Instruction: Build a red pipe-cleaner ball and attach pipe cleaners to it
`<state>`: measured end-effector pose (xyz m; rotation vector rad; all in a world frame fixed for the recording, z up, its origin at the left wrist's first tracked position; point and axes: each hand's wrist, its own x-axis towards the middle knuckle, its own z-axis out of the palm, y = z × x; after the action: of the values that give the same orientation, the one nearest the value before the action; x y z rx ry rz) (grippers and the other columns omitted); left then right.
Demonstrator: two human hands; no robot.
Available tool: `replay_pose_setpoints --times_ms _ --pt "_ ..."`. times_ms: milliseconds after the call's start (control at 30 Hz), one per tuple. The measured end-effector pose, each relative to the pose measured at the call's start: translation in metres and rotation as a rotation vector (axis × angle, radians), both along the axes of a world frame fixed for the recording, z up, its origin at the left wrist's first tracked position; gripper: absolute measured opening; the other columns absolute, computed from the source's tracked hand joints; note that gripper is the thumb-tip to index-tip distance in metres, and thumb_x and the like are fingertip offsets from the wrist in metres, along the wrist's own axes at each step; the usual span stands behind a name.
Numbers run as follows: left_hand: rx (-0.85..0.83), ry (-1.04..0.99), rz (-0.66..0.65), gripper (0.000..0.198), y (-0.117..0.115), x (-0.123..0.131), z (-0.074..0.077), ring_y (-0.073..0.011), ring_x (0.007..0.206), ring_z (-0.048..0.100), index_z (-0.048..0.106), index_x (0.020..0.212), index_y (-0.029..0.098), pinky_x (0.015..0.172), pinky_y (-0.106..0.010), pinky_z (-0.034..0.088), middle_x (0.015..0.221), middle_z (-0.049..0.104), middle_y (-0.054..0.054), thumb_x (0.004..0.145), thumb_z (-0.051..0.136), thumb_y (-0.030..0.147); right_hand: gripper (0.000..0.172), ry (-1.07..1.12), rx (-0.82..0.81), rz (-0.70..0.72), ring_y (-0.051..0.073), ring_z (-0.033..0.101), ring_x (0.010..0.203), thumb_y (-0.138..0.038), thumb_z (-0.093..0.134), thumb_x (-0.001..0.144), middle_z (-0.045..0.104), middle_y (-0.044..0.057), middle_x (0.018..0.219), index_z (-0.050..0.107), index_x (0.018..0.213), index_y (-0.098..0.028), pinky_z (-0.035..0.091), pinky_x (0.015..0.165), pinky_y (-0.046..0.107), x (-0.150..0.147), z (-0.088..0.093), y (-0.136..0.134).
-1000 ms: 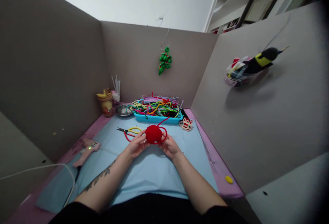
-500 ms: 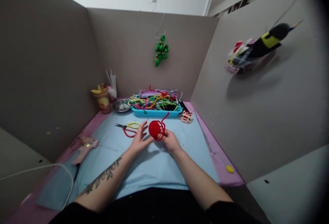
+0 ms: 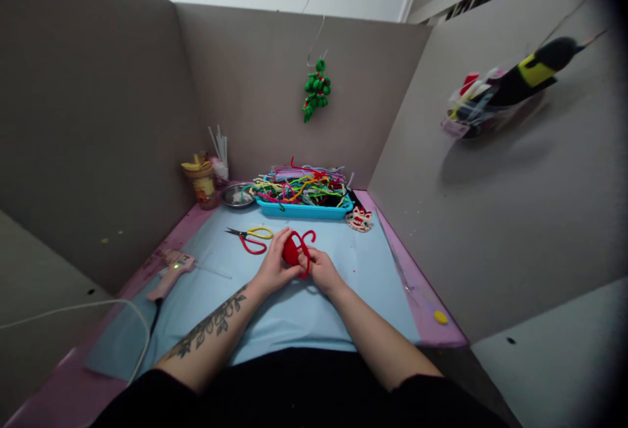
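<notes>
From the head camera, the red ball [image 3: 290, 252] is sitting between both hands, just above the blue mat [image 3: 275, 313], in the middle of the table and nearer than the tray; it is round, so no long axis is showing; the red fuzzy wire [image 3: 308, 238] coming off it is running near-to-far across its right side, and its free end is curling up and pointing right. The left hand [image 3: 271, 269] is cupping the ball from the left, fingers curved and pressing on it, forearm lying diagonally from the near left; the right hand [image 3: 322, 271] is pinching the wire against the ball's right side, forearm coming in from the near right. Scissors [image 3: 252, 238] are lying just left of the left hand, blades pointing left; the blue tray [image 3: 307, 209] of coloured wires is sitting farther off; a glue gun [image 3: 170, 272] is resting near the mat's left edge.
</notes>
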<state>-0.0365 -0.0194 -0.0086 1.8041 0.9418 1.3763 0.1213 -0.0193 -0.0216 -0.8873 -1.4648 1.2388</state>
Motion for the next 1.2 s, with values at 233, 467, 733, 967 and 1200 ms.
replay_pose_setpoints --times_ms 233,467,733,967,1200 --pt "-0.053 -0.084 -0.020 0.065 0.0005 0.0006 0.0036 -0.0317 0.128 0.042 0.059 0.119 0.023 0.112 -0.046 0.025 0.132 0.051 -0.011 0.058 0.082 0.022 0.036 0.046 -0.020 0.017 0.014 0.051 0.065 -0.054 0.060 0.077 0.059 0.000 0.069 0.061 0.072 -0.018 0.043 0.067 0.027 0.0012 -0.0023 0.0002" --pt "-0.085 -0.078 -0.043 0.055 0.0040 -0.0012 0.0002 -0.0271 0.117 0.050 0.059 0.115 0.024 0.106 -0.042 0.035 0.123 0.056 -0.008 0.063 0.079 0.026 0.029 -0.036 0.116 -0.021 0.016 0.056 0.072 -0.046 0.060 0.080 0.062 0.000 0.073 0.062 0.070 -0.019 0.046 0.074 0.030 0.0026 0.0025 0.0014" --pt "-0.125 -0.076 0.002 0.055 0.0062 -0.0046 0.0031 -0.0262 0.107 0.054 0.059 0.112 0.024 0.098 -0.040 0.041 0.116 0.058 -0.008 0.061 0.079 0.022 0.025 -0.019 0.149 -0.154 0.019 0.058 0.085 -0.038 0.065 0.077 0.062 0.004 0.094 0.063 0.096 -0.021 0.047 0.076 0.031 0.0031 -0.0020 -0.0036" --pt "-0.029 -0.021 0.062 0.059 0.0084 -0.0067 0.0027 -0.0297 0.117 0.048 0.059 0.117 0.024 0.107 -0.044 0.032 0.122 0.056 -0.009 0.062 0.079 0.023 0.018 -0.031 0.099 -0.219 0.018 0.055 0.080 -0.038 0.062 0.077 0.060 0.004 0.084 0.065 0.079 -0.020 0.044 0.072 0.029 0.0061 0.0040 -0.0038" --pt "0.067 0.113 -0.030 0.076 0.0033 -0.0024 0.0025 -0.0316 0.128 0.042 0.048 0.131 0.021 0.110 -0.047 0.031 0.137 0.046 -0.013 0.061 0.079 0.024 0.027 0.186 -0.093 -0.002 0.011 0.049 0.060 -0.042 0.072 0.070 0.058 -0.002 0.066 0.062 0.072 -0.017 0.042 0.063 0.025 0.0000 0.0014 -0.0057"
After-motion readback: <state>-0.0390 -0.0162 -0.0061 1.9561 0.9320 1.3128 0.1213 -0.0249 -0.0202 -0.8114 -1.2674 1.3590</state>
